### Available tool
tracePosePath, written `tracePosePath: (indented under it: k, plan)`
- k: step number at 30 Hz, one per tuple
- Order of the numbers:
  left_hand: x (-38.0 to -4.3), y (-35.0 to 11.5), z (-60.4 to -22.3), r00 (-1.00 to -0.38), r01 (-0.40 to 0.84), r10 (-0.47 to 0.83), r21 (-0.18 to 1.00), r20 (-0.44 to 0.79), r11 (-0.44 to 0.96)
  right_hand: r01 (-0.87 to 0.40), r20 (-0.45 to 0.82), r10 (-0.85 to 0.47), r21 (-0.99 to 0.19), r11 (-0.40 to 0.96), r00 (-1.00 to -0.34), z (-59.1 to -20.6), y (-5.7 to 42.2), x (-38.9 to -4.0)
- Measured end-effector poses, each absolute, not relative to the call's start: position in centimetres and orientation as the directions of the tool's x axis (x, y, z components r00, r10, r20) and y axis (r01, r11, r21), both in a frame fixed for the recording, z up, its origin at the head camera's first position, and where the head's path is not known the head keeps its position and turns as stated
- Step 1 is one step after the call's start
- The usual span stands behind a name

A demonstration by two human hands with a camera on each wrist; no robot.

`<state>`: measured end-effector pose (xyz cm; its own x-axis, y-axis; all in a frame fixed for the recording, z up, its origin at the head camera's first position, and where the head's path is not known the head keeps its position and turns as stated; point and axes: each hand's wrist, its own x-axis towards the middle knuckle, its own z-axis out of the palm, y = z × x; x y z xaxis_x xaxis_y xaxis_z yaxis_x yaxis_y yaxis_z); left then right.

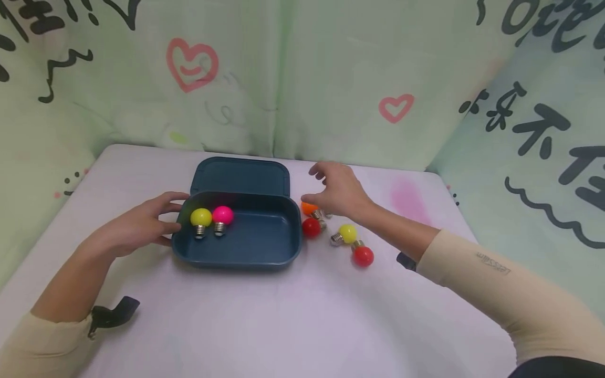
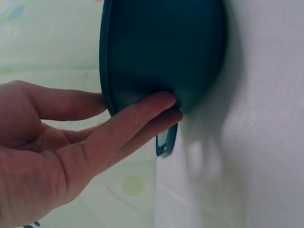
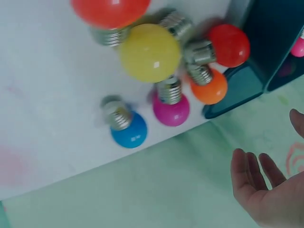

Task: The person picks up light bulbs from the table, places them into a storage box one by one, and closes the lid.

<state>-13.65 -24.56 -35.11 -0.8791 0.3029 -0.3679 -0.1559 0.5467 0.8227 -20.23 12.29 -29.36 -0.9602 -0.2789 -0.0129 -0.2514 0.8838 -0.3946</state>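
Beside the left hand [image 1: 137, 226], in one box [image 1: 236, 262], one yellow bulb [image 1: 200, 216] and one pink bulb [image 1: 223, 214] are counted. One lid [image 1: 241, 177] is logged, between the hands. Near the right hand [image 1: 337, 191], six more bulbs are counted: two red bulbs [image 1: 363, 256], one second yellow bulb [image 1: 348, 232], one orange bulb [image 3: 211, 89], one magenta bulb [image 3: 172, 114], one blue bulb [image 3: 130, 131]. Beyond the hands, two hearts [image 1: 190, 71] are tallied.

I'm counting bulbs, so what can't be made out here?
Head view: the blue bulb, hidden by the right hand and forearm.
Left wrist view: the inside of the box, hidden by its outer wall.
Right wrist view: one red bulb, cut off by the top edge.
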Motion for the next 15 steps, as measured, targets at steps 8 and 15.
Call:
tracePosePath:
  k: [8,15]
  plan:
    - [-13.7,-24.6,-35.3,-0.875,-0.16,0.307,0.821,-0.375,0.548,-0.181,-0.04,-0.211,-0.379,0.908,-0.977,-30.0,16.3,-21.8]
    - [-13.7,-24.4,-35.2,-0.874,-0.147,0.315,0.82,-0.369,0.554,-0.236,-0.068,-0.277,-0.359,0.903,-0.958,-31.5,20.3,-24.2]
